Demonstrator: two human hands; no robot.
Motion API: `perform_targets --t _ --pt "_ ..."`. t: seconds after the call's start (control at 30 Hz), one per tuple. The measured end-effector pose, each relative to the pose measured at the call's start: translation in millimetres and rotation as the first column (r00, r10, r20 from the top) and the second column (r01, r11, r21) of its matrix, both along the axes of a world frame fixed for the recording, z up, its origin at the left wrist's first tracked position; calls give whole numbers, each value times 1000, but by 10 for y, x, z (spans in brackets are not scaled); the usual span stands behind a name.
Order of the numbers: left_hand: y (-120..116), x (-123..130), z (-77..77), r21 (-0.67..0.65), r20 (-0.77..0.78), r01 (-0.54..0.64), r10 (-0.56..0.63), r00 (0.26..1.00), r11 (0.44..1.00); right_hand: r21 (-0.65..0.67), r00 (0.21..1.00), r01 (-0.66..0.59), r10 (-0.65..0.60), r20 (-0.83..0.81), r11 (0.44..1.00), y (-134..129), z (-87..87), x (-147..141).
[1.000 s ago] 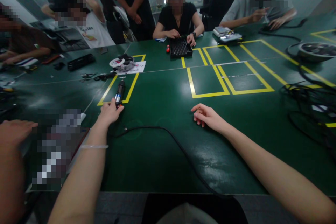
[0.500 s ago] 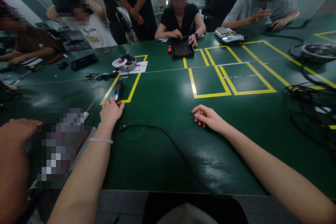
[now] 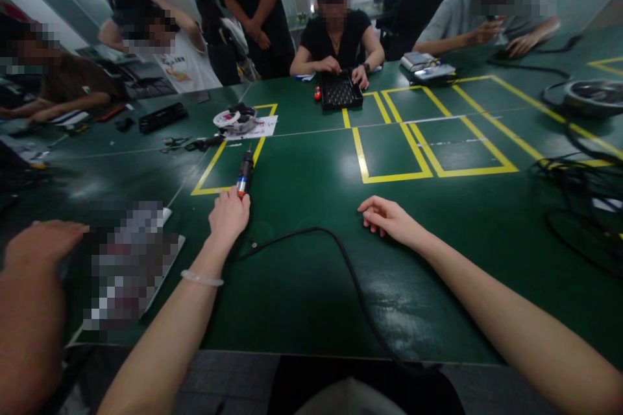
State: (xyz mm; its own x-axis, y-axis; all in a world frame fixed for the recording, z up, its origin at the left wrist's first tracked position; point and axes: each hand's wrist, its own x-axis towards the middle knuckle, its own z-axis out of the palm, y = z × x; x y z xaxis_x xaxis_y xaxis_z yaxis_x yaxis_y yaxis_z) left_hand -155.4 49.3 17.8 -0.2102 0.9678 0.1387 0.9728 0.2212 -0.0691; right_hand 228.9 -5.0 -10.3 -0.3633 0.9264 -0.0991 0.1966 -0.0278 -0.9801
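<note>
My left hand (image 3: 230, 216) is closed around the rear of a corded electric screwdriver (image 3: 244, 172), its thin bit pointing away from me. The tool has a black body with a blue-and-silver band and a bit of orange by my fingers. From behind my wrist a black cord (image 3: 335, 243) curves across the table and over the front edge. My right hand (image 3: 382, 215) rests on the green table (image 3: 302, 298), holding nothing, with the fingers loosely curled and the index finger stretched further out. Yellow tape rectangles (image 3: 396, 176) lie beyond it.
Another person's hand (image 3: 43, 243) is at the left, beside a blurred flat packet (image 3: 131, 266). A black tray (image 3: 341, 92) stands before a person opposite. White parts (image 3: 236, 120) lie on paper. Tangled black cables (image 3: 572, 188) and a round wheel-like part (image 3: 594, 97) are at the right.
My left hand has moved to the right with the screwdriver, and the cord behind it has shifted into a higher bend. My right hand stays where it was.
</note>
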Motion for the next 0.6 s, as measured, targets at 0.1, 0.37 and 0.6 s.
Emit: perform_targets --t 0.1,0.37,0.6 --pt "-148 247 13 -12 -6 69 -69 998 998 8 1000 9 -9 -4 1000 2 0 -7" --pt "-550 1040 84 -49 -42 298 -300 953 953 253 981 160 -181 64 954 -15 60 0" --pt "-773 1599 82 -49 -33 445 -446 894 894 431 965 -15 -99 242 902 -142 144 -117"
